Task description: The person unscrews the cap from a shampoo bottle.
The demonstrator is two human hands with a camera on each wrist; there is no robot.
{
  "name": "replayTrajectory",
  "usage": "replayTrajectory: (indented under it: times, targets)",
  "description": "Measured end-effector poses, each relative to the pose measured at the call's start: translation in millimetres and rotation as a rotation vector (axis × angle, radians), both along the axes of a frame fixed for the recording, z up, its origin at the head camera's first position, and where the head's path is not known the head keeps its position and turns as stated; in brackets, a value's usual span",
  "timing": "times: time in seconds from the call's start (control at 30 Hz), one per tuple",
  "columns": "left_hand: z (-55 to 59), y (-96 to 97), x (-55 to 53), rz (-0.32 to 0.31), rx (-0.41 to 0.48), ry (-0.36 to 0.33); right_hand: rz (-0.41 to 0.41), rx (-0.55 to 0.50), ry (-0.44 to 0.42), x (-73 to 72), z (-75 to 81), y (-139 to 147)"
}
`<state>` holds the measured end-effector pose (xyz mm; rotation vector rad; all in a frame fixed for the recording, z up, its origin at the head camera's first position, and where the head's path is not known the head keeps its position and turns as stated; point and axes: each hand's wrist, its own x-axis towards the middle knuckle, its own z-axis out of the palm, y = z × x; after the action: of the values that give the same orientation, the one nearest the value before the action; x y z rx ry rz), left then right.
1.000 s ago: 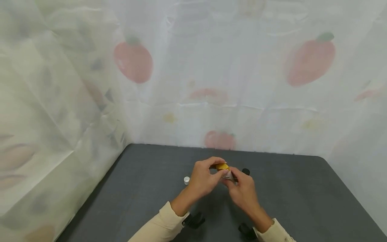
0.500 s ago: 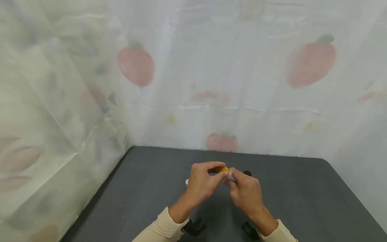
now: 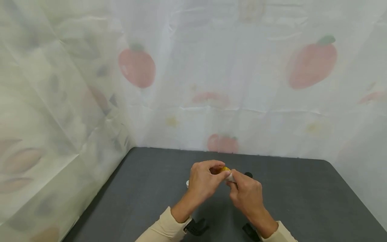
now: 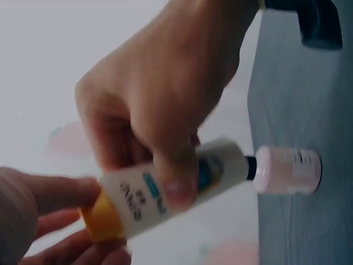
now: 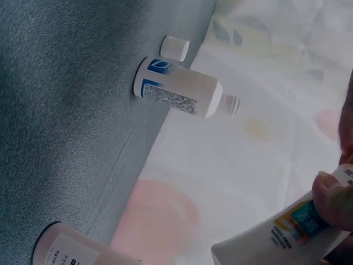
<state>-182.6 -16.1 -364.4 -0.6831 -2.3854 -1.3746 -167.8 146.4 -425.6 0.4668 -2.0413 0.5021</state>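
Squeeze tube: white with a teal label, tilted and raised above the worktop, between my two grips
Yellow cap: at the tube's end, touching it
Left grip: my fingers and thumb pinch the cap
Right grip: curled round the tube's white body, my thumb pressed by the label
Pink bottle: upright on the worktop beyond my right grip, black cap on top
White bottle: upright, blue-marked, threaded neck showing
White cap: on the worktop just beside the white bottle
Sleeves: cream
Backdrop: pale sheeting printed with red fruit
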Motion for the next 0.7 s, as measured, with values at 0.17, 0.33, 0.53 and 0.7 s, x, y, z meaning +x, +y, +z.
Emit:
replayTrajectory:
  times: [0.17, 0.33, 0.53, 0.7]
  targets:
    - [1.4, -15.0, -10.3, -0.267, -0.094, 0.095, 0.026, 0.004, -0.037, 3.3, 5.4, 5]
    - [6.2, -29.6, -20.6, -0.520, -0.267, 0.237, 0.056, 0.002, -0.093, 7.1, 12.0, 9]
    - [9.9, -37.2, -27.0, -0.581, -0.380, 0.414, 0.094, 0.012, -0.110, 10.9, 14.8, 10]
    - [10.9, -37.1, -27.3, -0.561, -0.428, 0.554, 0.113, 0.011, -0.109, 13.3, 15.2, 11]
